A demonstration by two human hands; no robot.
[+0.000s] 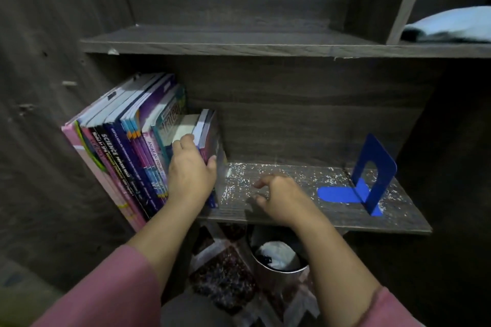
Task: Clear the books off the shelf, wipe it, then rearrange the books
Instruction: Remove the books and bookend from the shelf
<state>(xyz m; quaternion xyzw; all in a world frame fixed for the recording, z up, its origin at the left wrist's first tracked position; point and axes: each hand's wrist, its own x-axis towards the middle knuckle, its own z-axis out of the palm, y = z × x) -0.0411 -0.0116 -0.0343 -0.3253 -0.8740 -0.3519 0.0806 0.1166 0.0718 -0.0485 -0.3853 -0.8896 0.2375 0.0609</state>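
Pink sleeves (106, 295) nearest the camera. Round metal bin (279, 260) stood on the patterned floor below. Left hand (190, 172) gripped a small thick paperback book (210, 130), fingers over its top and thumb on the right cover. That book was the right end of a leaning row of colourful workbooks (127, 146). Right hand (279, 198) was over the bare shelf, fingers loosely curled, holding nothing. Dark wood-grain shelf board (292, 210) was speckled white. Blue metal bookend (372, 167) stood upright well right of both hands. Pale blue folded cloth (451, 25) lay in the upper right compartment.
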